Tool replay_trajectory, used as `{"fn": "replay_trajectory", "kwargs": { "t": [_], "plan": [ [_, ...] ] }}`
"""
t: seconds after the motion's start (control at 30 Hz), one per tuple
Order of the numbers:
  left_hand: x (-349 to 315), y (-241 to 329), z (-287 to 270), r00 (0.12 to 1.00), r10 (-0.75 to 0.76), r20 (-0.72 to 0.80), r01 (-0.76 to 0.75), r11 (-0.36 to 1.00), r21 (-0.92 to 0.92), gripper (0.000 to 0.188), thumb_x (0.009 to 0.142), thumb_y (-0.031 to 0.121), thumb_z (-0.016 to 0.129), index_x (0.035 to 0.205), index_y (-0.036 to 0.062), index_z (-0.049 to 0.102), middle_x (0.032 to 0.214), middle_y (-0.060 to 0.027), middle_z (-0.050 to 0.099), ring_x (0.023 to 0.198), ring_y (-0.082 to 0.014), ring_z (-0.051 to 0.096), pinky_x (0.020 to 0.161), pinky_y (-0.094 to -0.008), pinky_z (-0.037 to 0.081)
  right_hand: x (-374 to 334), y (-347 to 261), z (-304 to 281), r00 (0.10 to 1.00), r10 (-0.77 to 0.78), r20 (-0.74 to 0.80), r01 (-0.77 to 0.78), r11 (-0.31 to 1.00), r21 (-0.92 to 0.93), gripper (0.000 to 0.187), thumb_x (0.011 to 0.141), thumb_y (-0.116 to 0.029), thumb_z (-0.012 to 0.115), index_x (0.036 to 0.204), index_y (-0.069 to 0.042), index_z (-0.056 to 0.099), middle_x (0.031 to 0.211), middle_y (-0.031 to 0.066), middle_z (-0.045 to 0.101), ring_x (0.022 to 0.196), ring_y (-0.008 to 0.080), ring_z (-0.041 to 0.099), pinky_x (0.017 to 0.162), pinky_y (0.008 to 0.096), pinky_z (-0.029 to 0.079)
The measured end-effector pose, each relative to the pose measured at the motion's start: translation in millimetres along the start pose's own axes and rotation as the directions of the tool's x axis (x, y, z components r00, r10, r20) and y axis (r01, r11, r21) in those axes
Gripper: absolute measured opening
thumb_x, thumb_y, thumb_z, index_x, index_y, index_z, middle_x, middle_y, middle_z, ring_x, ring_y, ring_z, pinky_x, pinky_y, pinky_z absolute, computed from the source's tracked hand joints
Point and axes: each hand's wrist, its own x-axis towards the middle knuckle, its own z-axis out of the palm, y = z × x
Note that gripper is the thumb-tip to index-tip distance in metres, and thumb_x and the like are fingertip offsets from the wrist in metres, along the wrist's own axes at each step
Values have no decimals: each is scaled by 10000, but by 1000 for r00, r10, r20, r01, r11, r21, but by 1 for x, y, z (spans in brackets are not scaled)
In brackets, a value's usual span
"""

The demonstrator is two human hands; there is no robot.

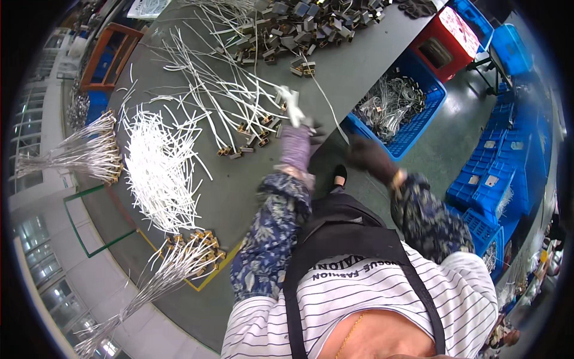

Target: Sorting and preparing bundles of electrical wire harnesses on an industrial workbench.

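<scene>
My left hand (297, 134), in a purple glove with white fingertips, reaches over the table beside white wires with small brass-and-grey box-shaped metal ends (260, 136). Its fingers are blurred, and whether they hold anything does not show. My right hand (372, 158), in a dark glove and smeared by motion, is off the table edge near a blue crate. It appears closed on the lower end of a long white wire (328, 99). That wire curves up toward a heap of grey box-shaped metal parts (311, 27) at the far side.
A pile of white sleeved wires (161, 170) lies left on the grey table (353, 72), with wire bundles (173, 269) near its edge. At right stand a blue crate of wires (439, 99), a red box (445, 45) and stacked blue crates (490, 173).
</scene>
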Motion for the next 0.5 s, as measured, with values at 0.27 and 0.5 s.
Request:
{"fn": "replay_trajectory", "kwargs": {
  "t": [0.27, 0.5],
  "plan": [
    [31, -32, 71, 974, 36, -222, -53, 996, -74, 201, 874, 197, 597, 935, 11, 549, 818, -124, 626, 696, -262, 630, 638, -418, 564, -228, 299, -51, 975, 131, 182, 79, 559, -825, 146, 740, -158, 580, 772, -18, 608, 785, 162, 621, 734, 324, 607, 624, 385, 467],
    [29, 65, 78, 941, 285, -181, -273, 958, 92, 242, 901, 224, 555, 1000, 4, 549, 889, -150, 640, 750, -246, 644, 681, -397, 573, -245, 260, -47, 881, 438, -179, -462, 717, -522, 190, 681, -186, 619, 793, -33, 611, 774, 185, 613, 704, 347, 605, 603, 415, 458]
  ]
}}
